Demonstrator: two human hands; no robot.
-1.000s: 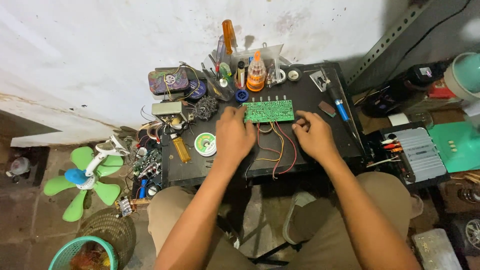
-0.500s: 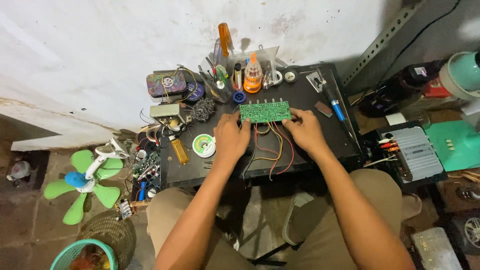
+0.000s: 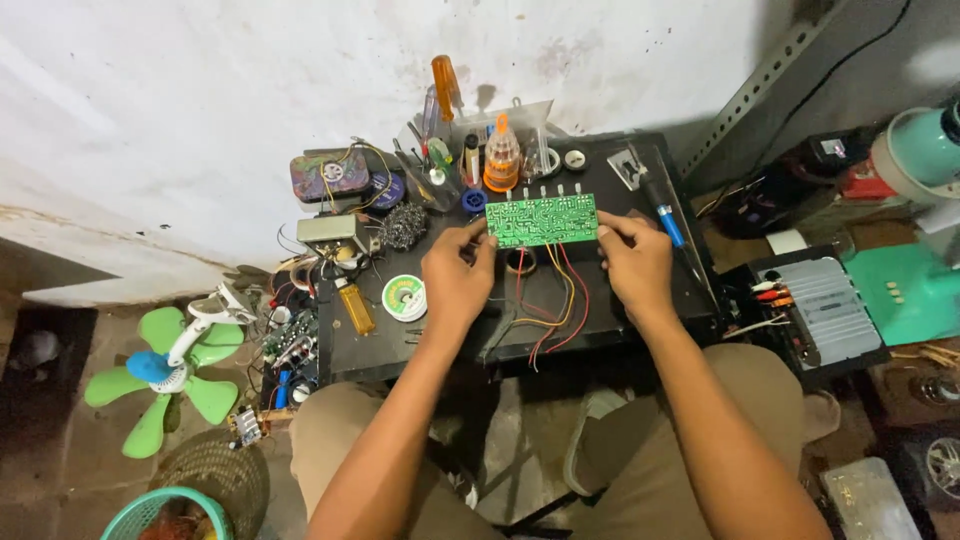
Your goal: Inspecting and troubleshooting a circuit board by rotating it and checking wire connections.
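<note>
I'm pinching a flat green circuit board [image 3: 541, 220] by its short ends, left hand [image 3: 455, 280] and right hand [image 3: 636, 262], near the black table's [image 3: 640, 320] back edge. Thin red and yellow wires [image 3: 550, 300] are trailing toward the front edge. A clear plastic tub [image 3: 500, 115] of tools is standing at the back edge.

A round solder spool [image 3: 404, 297] with a green and white label lies on the black table [image 3: 640, 310], left of the hands. A round tin [image 3: 329, 175] with a dark, patterned lid label stands at the table's back left corner. No screens or signs show.
</note>
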